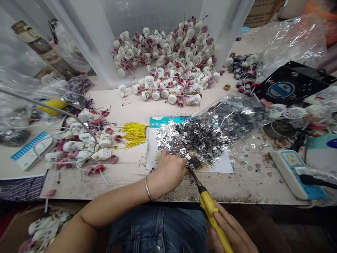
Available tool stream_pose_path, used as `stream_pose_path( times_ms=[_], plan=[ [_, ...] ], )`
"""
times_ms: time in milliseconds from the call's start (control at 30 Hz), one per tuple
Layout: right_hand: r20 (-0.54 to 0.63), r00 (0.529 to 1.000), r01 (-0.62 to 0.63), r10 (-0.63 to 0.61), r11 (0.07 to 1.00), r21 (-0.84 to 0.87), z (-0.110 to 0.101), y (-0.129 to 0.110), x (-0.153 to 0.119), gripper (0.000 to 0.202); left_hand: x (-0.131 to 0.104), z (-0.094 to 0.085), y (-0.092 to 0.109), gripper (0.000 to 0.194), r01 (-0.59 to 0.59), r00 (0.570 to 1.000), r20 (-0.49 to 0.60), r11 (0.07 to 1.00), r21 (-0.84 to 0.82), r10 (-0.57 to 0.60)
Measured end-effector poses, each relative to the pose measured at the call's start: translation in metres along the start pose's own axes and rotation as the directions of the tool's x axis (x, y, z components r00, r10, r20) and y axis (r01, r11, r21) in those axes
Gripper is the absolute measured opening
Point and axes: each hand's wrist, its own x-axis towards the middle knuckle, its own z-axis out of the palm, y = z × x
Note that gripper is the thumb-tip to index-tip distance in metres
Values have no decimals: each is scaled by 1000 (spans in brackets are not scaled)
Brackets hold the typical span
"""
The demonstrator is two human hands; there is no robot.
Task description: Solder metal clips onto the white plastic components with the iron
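Note:
My right hand [229,228] is wrapped round the yellow handle of a soldering iron [209,207], whose tip points up and left to the front edge of a pile of small metal pieces [202,137]. Right beside that tip, my left hand [171,172] is closed, its fingertips at the metal pieces; whatever they pinch is too small to make out. The pile, silvery on the left and dark on the right, lies on a white and teal card [155,147]. Left of the card is a bundle of yellow wires [134,135].
A translucent bin [101,66] at the back holds many white and pink parts. More parts [79,140] and a looped grey cable lie left. On the right are a plastic bag of metal pieces [237,116], a black fan [292,84] and a power strip [297,175].

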Motion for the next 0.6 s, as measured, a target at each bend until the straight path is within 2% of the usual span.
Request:
stream_pose_path(
  times_ms=[133,233,300,467,600],
  plan=[
    [13,999,39,-39,999,-30,-5,2,1,39,-2,-2,0,27,-1,1000,-14,1000,-5,1],
    [14,991,136,-136,991,-17,-6,9,0,41,-2,-2,0,27,0,1000,-14,1000,-5,0],
    [9,988,157,-156,987,-31,-6,11,-1,41,-2,-2,0,27,4,1000,-10,1000,-3,-4],
    [-21,1000,-14,13,999,-40,-3,-1,-2,36,0,-1,1,27,14,1000,1,1000,-6,-14],
    [-6,998,-67,67,997,-39,-3,-8,1,32,1,-2,2,27,19,1000,10,1000,-6,-18]
  ],
)
